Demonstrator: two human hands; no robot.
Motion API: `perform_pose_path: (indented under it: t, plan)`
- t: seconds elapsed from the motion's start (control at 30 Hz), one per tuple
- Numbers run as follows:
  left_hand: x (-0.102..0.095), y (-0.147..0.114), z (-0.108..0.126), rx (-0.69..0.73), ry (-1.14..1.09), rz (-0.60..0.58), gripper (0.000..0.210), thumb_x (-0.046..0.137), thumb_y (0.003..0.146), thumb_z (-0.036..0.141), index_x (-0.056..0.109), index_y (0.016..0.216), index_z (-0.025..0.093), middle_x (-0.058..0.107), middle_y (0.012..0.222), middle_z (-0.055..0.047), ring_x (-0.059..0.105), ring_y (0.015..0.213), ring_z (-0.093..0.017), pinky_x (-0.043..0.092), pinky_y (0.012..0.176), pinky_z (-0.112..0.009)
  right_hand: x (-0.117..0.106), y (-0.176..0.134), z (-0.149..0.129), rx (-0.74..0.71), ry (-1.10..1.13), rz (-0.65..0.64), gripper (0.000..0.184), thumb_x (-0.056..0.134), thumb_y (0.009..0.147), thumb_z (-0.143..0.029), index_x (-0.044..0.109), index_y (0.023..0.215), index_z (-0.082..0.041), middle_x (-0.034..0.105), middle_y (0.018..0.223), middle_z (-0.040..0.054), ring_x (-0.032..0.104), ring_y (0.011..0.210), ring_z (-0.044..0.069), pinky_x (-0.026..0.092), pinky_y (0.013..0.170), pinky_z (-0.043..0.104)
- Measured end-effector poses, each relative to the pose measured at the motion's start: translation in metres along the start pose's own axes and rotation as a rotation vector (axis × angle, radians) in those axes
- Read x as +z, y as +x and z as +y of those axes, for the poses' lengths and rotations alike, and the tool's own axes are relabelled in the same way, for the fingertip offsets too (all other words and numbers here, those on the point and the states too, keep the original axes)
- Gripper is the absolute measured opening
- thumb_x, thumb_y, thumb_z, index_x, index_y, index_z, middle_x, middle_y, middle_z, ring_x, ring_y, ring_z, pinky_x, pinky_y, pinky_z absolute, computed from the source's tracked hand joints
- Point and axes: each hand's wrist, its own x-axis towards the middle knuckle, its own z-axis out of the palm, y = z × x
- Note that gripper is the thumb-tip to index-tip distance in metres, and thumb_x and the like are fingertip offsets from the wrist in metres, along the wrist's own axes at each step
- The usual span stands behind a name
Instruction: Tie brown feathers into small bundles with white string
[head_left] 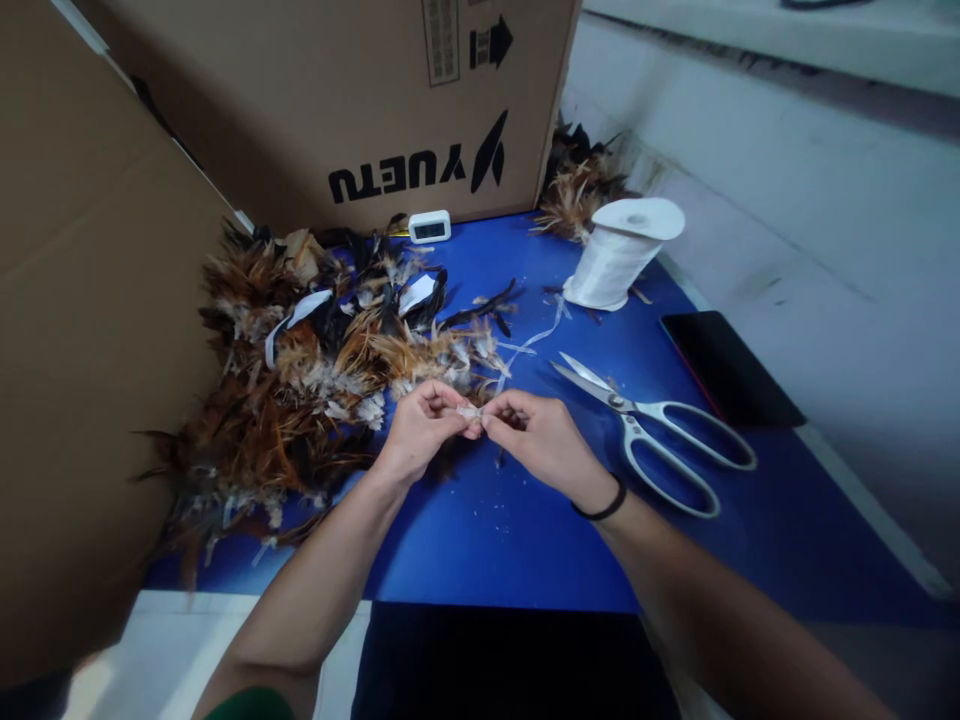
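My left hand (pixel 424 428) is closed in a pinch on a small whitish bundle (pixel 469 411) that looks like the quill ends of feathers; most of it is hidden by the fingers. Thumb and fingertips of my right hand (pixel 536 435) pinch at the same spot, almost touching the left fingertips. A thin translucent ribbon (pixel 557 322) runs from near the white spool (pixel 616 262) down toward my right fingers, where its end is hidden. Left of my hands lies a big heap of brown, black and pale feathers (pixel 300 380).
Open-bladed scissors (pixel 619 403) lie right of my right hand on the blue table (pixel 480 560). A black phone (pixel 731 365) rests near the right edge. A small white digital display (pixel 430 227) and cardboard boxes (pixel 247 110) stand behind. More feathers (pixel 581 195) lie behind the spool.
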Motion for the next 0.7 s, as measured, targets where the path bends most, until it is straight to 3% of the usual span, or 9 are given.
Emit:
perform_pose_path:
  t: [0.17,0.4,0.7]
  plan:
    - [-0.0016,-0.0007,-0.0017,-0.03,-0.014,-0.038,0.028,0.077,0.063,0.021,0.053,0.075,0.014,0.064,0.061,0.001,0.064,0.054,-0.011,0.053,0.056,-0.024,-0.0021,0.0001,-0.0046,-0.112,-0.021,0.003,0.017,0.055,0.078,-0.018,0.063,0.093,-0.019,0.066,0.078,0.001,0.061,0.066,0.011,0.047,0.06,0.023]
    - [-0.0004,-0.0012,-0.0033,-0.046,-0.036,-0.031,0.03,0.078,0.062,0.021,0.051,0.075,0.014,0.064,0.062,0.002,0.064,0.054,-0.012,0.053,0.056,-0.023,-0.0082,-0.0004,-0.0065,-0.083,-0.078,0.003,0.009,0.057,0.076,-0.016,0.063,0.069,-0.018,0.064,0.064,-0.0031,0.054,0.054,0.008,0.041,0.054,0.02]
    - [0.0062,-0.0005,-0.0078,0.04,-0.026,0.034,0.028,0.076,0.061,0.015,0.05,0.073,0.015,0.066,0.068,0.001,0.063,0.053,-0.011,0.052,0.056,-0.024,-0.0013,-0.0019,-0.0105,0.034,-0.157,0.03,0.015,0.054,0.077,-0.023,0.058,0.064,-0.018,0.058,0.057,-0.0029,0.046,0.049,0.008,0.034,0.05,0.022]
